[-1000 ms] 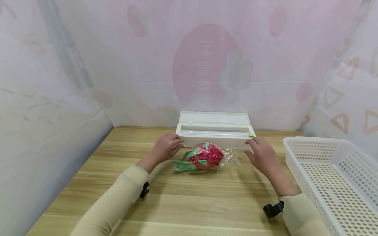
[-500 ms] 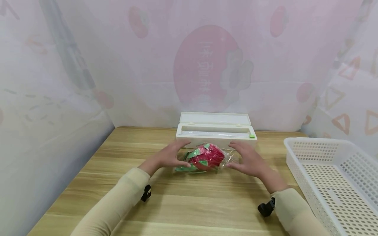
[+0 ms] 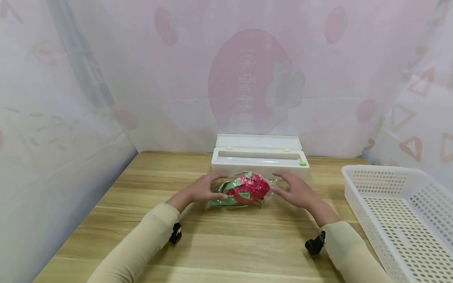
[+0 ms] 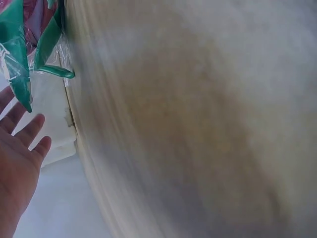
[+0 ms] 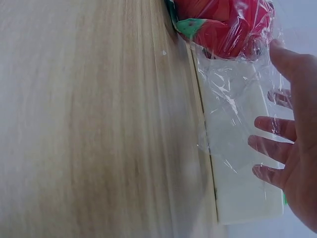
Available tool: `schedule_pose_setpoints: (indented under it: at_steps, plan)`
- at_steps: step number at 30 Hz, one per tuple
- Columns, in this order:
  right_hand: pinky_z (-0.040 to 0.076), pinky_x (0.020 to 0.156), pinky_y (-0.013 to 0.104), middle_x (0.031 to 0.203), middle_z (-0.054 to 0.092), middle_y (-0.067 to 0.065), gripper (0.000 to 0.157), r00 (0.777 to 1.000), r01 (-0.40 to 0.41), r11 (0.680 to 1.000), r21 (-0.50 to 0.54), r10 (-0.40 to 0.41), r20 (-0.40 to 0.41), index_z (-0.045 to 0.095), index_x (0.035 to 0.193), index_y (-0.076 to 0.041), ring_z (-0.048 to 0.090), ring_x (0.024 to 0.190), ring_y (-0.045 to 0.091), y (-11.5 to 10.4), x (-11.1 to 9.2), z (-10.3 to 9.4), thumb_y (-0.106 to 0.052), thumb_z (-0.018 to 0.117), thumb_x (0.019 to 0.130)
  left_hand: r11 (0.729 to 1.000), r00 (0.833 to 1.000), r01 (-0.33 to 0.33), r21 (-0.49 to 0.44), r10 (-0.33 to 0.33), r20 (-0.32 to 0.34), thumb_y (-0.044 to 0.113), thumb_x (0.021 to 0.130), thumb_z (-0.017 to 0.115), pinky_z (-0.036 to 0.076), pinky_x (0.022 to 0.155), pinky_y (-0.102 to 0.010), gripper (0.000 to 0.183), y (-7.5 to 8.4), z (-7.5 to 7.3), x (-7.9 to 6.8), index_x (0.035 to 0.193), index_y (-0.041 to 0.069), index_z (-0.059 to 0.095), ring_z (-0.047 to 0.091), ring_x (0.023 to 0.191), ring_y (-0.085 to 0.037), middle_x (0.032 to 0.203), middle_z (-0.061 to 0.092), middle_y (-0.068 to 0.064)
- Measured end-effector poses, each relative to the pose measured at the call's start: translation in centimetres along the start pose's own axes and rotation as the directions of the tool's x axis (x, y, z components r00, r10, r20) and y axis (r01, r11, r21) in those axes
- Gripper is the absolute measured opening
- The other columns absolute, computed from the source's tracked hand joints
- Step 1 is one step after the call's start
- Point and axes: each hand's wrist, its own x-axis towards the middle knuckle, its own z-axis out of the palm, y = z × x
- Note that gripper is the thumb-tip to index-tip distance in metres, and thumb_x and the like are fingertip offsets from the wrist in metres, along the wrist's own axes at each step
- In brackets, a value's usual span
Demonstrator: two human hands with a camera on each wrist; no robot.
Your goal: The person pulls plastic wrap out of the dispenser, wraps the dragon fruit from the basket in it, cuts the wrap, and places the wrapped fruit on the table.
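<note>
A red and green dragon fruit [image 3: 249,188], likely a model, lies on the wooden table in clear plastic film [image 5: 225,99]. At its green leafy end is my left hand [image 3: 201,188], fingers spread and thumb apart from them; the left wrist view shows fingertips close to a leaf tip, contact unclear. My right hand [image 3: 297,190] is at the other end, its thumb touching the film by the red skin. Its other fingers reach out straight behind the loose film. Behind the fruit stands a white cling film box [image 3: 260,169] with its lid raised.
A white perforated basket [image 3: 361,216] stands at the table's right side. A small green slider [image 3: 302,163] sits at the box's right end. Printed cloth [image 3: 170,98] hangs behind the table and along both sides.
Both hands have come from the box's front corners inward to the two ends of the dragon fruit. The right hand has pushed the loose film end in toward the fruit.
</note>
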Motion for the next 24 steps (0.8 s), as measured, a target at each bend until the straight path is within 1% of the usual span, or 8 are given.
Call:
schedule_pose_setpoints:
  at_steps: [3,6,9,14,16,19,20,24]
  plan:
    - [0.041,0.101,0.055,0.136,0.053,0.018,0.059,1.0,-0.013,0.999,0.051,0.013,-0.003,0.051,0.138,-0.002,0.05,0.123,0.037,0.2,0.1,0.2,-0.042,0.061,0.095,1.0,1.0,-0.007,-0.028,0.007,-0.003,0.052,0.083,0.072,0.034,0.107,-0.052,0.069,0.0,0.1,-0.1,0.139,0.018,0.051,0.042,0.132,-0.025,0.14,0.05,-0.002]
    - [0.047,0.093,0.054,0.125,0.06,0.017,0.054,1.0,-0.01,0.996,0.088,0.012,-0.021,0.053,0.135,-0.001,0.058,0.113,0.035,0.5,0.2,0.5,-0.038,0.06,0.097,0.998,1.0,0.012,-0.059,-0.013,-0.005,0.051,0.085,0.07,0.035,0.106,-0.05,0.061,0.1,0.1,-0.1,0.136,0.02,0.054,0.043,0.131,-0.023,0.137,0.052,0.001]
    - [0.051,0.087,0.05,0.114,0.065,0.013,0.048,0.999,-0.008,0.994,0.111,0.013,-0.044,0.056,0.132,-0.002,0.062,0.103,0.029,0.7,0.4,0.8,-0.035,0.059,0.098,0.995,1.0,0.027,-0.096,-0.029,-0.013,0.047,0.088,0.068,0.037,0.105,-0.049,0.054,0.1,0.2,-0.1,0.132,0.018,0.058,0.045,0.129,-0.023,0.134,0.054,0.0]
    - [0.053,0.077,0.039,0.099,0.067,0.005,0.039,0.998,-0.013,0.988,0.152,0.021,-0.053,0.061,0.125,-0.002,0.06,0.088,0.019,0.5,0.8,1.2,-0.032,0.057,0.099,0.987,0.999,0.015,-0.163,-0.022,-0.038,0.034,0.091,0.069,0.043,0.102,-0.045,0.041,0.1,0.2,-0.1,0.124,0.01,0.065,0.053,0.119,-0.024,0.123,0.062,-0.004]
    - [0.052,0.074,0.036,0.096,0.066,0.004,0.036,0.998,-0.031,0.983,0.181,0.039,-0.045,0.063,0.122,-0.004,0.059,0.084,0.017,0.4,0.9,1.4,-0.031,0.055,0.1,0.981,0.998,0.029,-0.191,-0.04,-0.053,0.03,0.091,0.069,0.045,0.098,-0.044,0.036,0.2,0.2,-0.1,0.12,0.009,0.067,0.056,0.113,-0.024,0.118,0.064,-0.005]
    - [0.053,0.075,0.036,0.096,0.066,0.004,0.032,0.997,-0.06,0.974,0.22,0.068,-0.03,0.065,0.117,-0.005,0.06,0.086,0.017,0.1,1.0,1.7,-0.03,0.053,0.102,0.97,0.994,0.055,-0.235,-0.075,-0.076,0.027,0.092,0.068,0.049,0.092,-0.044,0.031,0.5,0.2,-0.2,0.117,0.008,0.07,0.059,0.106,-0.024,0.113,0.066,-0.006]
    - [0.053,0.075,0.037,0.096,0.066,0.004,0.031,0.997,-0.07,0.97,0.234,0.078,-0.025,0.065,0.116,-0.005,0.06,0.086,0.017,0.0,1.0,1.8,-0.029,0.052,0.102,0.968,0.993,0.065,-0.242,-0.086,-0.078,0.024,0.093,0.068,0.05,0.091,-0.044,0.03,1.0,0.0,-0.3,0.116,0.006,0.07,0.06,0.104,-0.024,0.111,0.066,-0.007]
    - [0.052,0.069,0.035,0.086,0.064,0.004,0.024,0.994,-0.1,0.953,0.286,0.11,-0.018,0.066,0.108,-0.005,0.058,0.079,0.018,-0.5,1.1,2.0,-0.024,0.051,0.103,0.96,0.99,0.071,-0.269,-0.1,-0.097,0.019,0.094,0.067,0.053,0.083,-0.038,0.023,0.8,0.2,-0.2,0.111,0.004,0.072,0.062,0.095,-0.019,0.103,0.069,-0.005]
